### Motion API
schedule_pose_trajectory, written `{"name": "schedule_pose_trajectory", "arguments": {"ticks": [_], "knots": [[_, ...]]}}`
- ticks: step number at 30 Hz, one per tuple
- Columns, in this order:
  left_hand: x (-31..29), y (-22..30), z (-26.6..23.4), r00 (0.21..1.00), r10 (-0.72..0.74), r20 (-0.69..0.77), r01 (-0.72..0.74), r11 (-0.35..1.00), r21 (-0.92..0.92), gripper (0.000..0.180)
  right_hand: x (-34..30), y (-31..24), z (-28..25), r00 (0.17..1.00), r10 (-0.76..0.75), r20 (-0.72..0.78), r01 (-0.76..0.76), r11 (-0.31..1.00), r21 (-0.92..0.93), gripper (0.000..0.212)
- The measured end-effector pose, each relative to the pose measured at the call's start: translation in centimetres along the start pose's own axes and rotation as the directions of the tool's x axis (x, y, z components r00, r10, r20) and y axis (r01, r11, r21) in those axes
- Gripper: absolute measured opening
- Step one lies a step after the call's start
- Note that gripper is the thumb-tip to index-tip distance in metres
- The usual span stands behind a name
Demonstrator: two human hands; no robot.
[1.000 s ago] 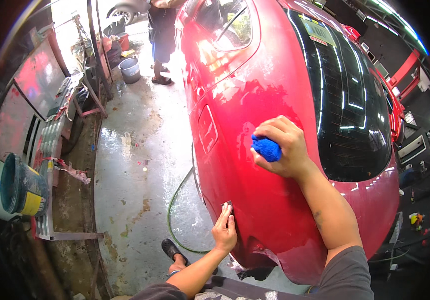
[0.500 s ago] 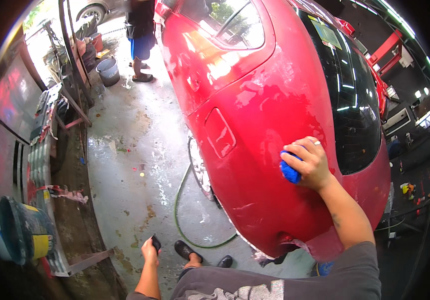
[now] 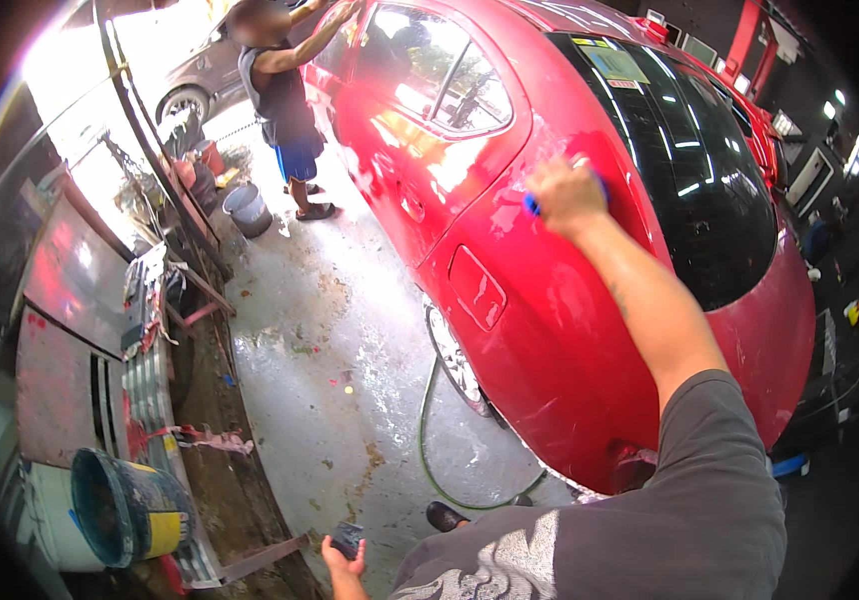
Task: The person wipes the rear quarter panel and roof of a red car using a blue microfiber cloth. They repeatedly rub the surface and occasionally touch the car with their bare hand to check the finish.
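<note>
Dark grey fabric of the wearer's shirt fills the lower edge. Just left of it, the left hand curls its thumb and fingers around the edges of a dark, flat pad, held above the floor and apart from the car. One dark shoe shows beside the shirt.

At lower left, a dark blue-green bucket with a yellow patch leans with its mouth toward the viewer; its inside is too dark to tell the contents. A pale bucket sits just behind it, mostly hidden. Beyond them runs a corrugated metal sheet with torn pinkish strips hanging across it.

A green hose loops over the floor beside the rear wheel of a red car. Over the car's rear side, near the back window, the right hand closes around a blue cloth, mostly covered by the fingers; whether it touches the paint cannot be told.

Farther off, a grey pail stands on the floor, contents unclear, near a co-worker in blue shorts reaching toward the car. A parked car stands behind.
</note>
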State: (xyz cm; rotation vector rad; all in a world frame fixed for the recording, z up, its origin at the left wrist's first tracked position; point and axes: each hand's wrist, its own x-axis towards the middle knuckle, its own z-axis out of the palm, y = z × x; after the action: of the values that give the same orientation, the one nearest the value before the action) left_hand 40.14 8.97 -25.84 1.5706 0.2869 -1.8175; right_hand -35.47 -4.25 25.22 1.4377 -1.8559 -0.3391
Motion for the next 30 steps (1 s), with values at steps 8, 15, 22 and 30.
{"name": "schedule_pose_trajectory", "arguments": {"ticks": [8, 15, 22, 30], "knots": [[-8.5, 3.3, 0.9, 0.983, 0.143, 0.116, -0.136, 0.989, -0.059, 0.084, -17.1, -16.5, -1.9, 0.984, -0.007, 0.18, -0.136, 0.63, 0.764, 0.041], [-12.6, 7.1, -1.6, 0.909, 0.405, 0.093, -0.415, 0.899, 0.142, 0.041, -25.6, -26.8, -1.2, 0.557, -0.338, 0.759, -0.657, -0.738, 0.153, 0.024], [-12.1, 4.7, -11.0, 0.869, 0.444, -0.22, -0.372, 0.878, 0.302, 0.036, -24.9, -26.2, 1.8, 0.642, -0.71, 0.29, -0.471, -0.663, -0.582, 0.071], [-14.0, -3.6, -8.0, 0.796, 0.412, -0.443, -0.279, 0.9, 0.335, 0.035, -22.2, -26.3, 5.3, 0.782, -0.597, 0.176, -0.411, -0.708, -0.574, 0.077]]}}
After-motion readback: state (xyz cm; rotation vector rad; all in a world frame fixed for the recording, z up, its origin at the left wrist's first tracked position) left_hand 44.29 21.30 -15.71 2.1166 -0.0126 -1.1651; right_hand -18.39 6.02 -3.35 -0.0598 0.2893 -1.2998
